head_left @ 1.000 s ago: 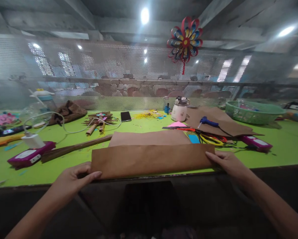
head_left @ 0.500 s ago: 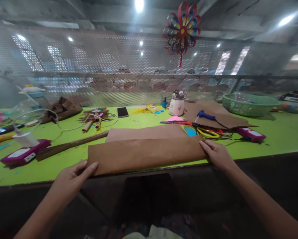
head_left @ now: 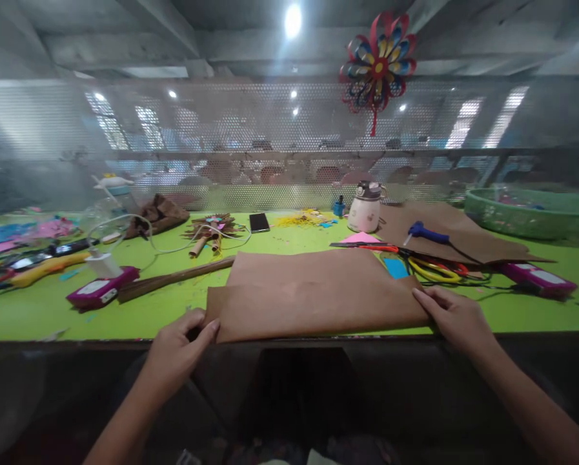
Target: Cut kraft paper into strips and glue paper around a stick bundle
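Brown kraft paper lay at the near edge of the green table, midway between the two hands, its pale face up and darker strips showing at its left and right ends. The left hand pinched its near left corner narrowly, thumb on top; the right hand gripped the right end in the same way. Neither showed anything else in its grasp.

The step in hand looked like turning a fold along the near side, though how the layers lay beneath could not be told. The next move seemed to call for both ends kept level and the sheet held taut, so that the crease would run straight.

Left of the sheet, a long brown paper strip pointed toward its far left corner, near a purple power strip. Just beyond its right side lay a blue paper piece; farther right, a blue glue gun rested on a larger brown sheet. A black phone lay on the far side.
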The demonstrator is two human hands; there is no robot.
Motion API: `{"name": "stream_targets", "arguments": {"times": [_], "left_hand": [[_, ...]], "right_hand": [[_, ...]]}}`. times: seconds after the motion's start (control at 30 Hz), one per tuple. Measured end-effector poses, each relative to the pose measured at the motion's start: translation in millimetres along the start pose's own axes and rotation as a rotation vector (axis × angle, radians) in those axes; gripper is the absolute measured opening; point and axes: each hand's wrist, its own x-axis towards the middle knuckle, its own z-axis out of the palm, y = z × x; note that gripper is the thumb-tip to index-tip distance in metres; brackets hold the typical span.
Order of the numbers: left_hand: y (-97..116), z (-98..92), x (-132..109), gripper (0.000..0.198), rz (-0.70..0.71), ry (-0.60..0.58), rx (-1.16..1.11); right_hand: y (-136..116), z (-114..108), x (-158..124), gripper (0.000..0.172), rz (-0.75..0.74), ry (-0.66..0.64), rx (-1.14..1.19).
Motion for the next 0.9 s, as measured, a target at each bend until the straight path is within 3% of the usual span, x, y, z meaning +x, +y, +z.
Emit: {"name": "stream_targets", "arguments": {"times": [0.33, 0.6, 0.9], "left_hand": [[1.5, 8.2, -4.8, 0.03, 0.005, 0.037, 0.061], [5.0, 12.6, -6.1, 0.028, 0.019, 0.121, 0.116], [-9.2, 19.1, -7.1, 0.027, 0.068, 0.176, 0.102]], "right_hand": [[4.0, 4.9, -6.0, 0.037, 0.0, 0.097, -0.095], [0.4, 5.5, -7.4, 0.037, 0.018, 0.075, -0.075], [-8.9, 2.4, -7.5, 0.033, -0.066, 0.098, -0.06]]}}
